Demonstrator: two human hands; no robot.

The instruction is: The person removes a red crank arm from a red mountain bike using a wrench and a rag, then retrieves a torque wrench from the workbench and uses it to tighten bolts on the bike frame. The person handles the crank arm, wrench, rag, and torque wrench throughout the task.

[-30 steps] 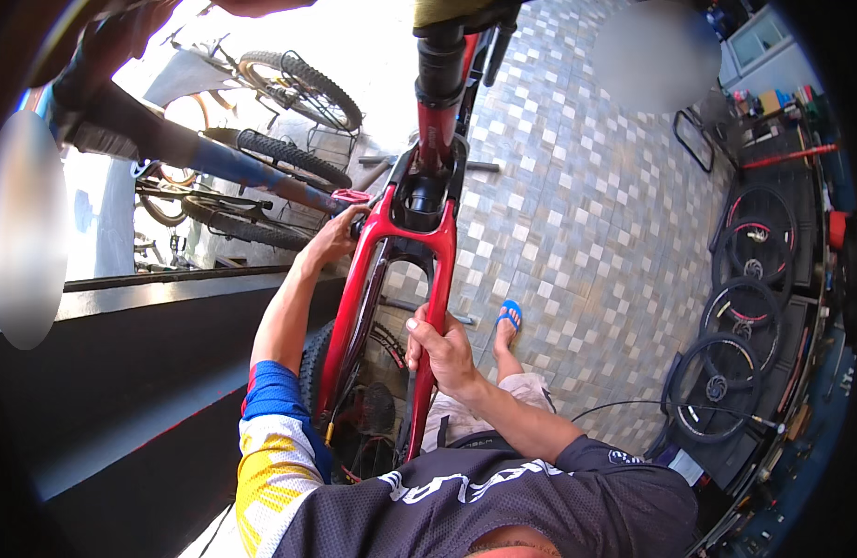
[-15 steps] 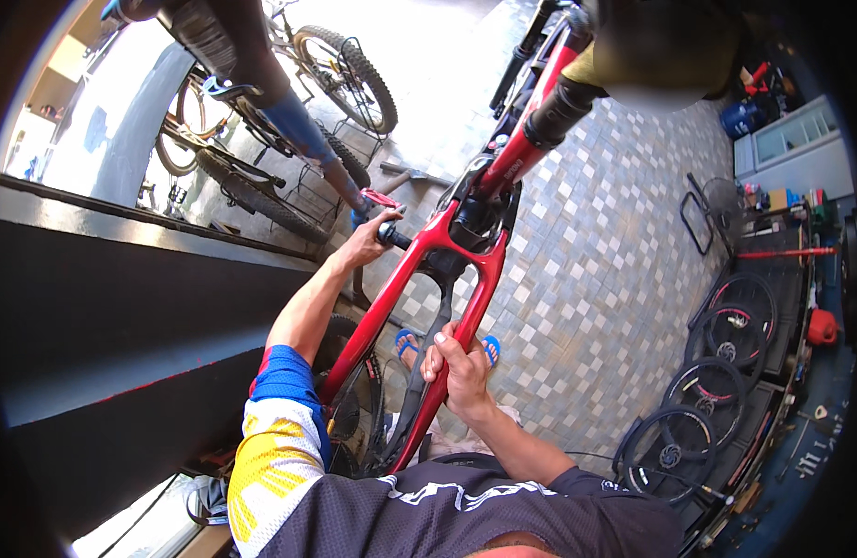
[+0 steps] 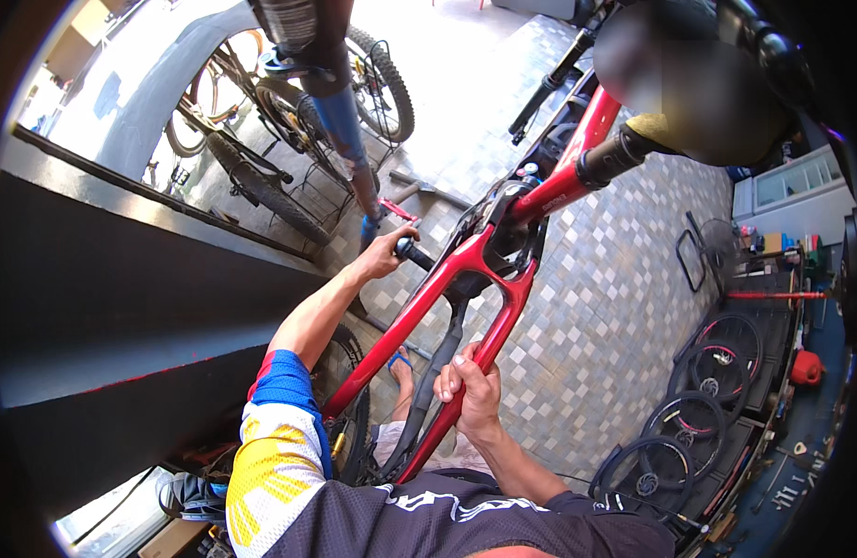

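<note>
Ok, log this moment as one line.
left hand: at black cylindrical part | right hand: wrapped around right stay of red bicycle frame | bicycle wheels: grouped at picture's right

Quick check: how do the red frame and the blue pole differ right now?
Colour: the frame is glossy red, while the pole is patchy blue.
Shape: the frame splits into two arms towards the person, while the pole is a single tube.
Hold: the right hand grips one arm of the frame; the left hand is near the pole's lower end, contact unclear.
Shared: both are long and slanted in view.
</note>
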